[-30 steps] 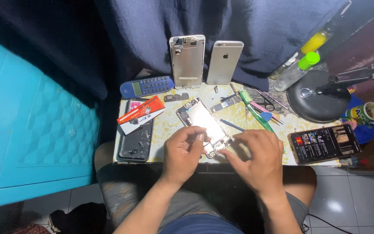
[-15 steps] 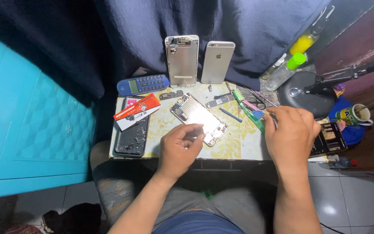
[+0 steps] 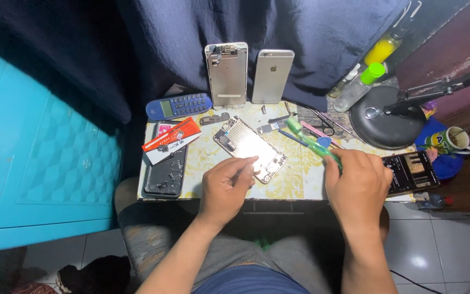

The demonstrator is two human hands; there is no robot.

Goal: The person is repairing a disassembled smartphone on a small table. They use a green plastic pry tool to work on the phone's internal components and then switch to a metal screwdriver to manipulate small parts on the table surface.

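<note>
Small yellow-patterned table [image 3: 208, 158] carries an opened phone [image 3: 249, 148], blue calculator [image 3: 179, 105] (far edge), lamp base [image 3: 382, 117].

Head view, steeply down, near

Green tool's handle [image 3: 314, 142] inside right hand [image 3: 359, 185]; opened phone's near corner [image 3: 267, 173] behind left hand [image 3: 225, 188]

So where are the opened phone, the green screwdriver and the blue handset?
opened phone [image 3: 250, 148]: head view, middle of its exposed inside.
green screwdriver [image 3: 307, 139]: head view, translucent handle.
blue handset [image 3: 179, 105]: head view, keypad.
</note>
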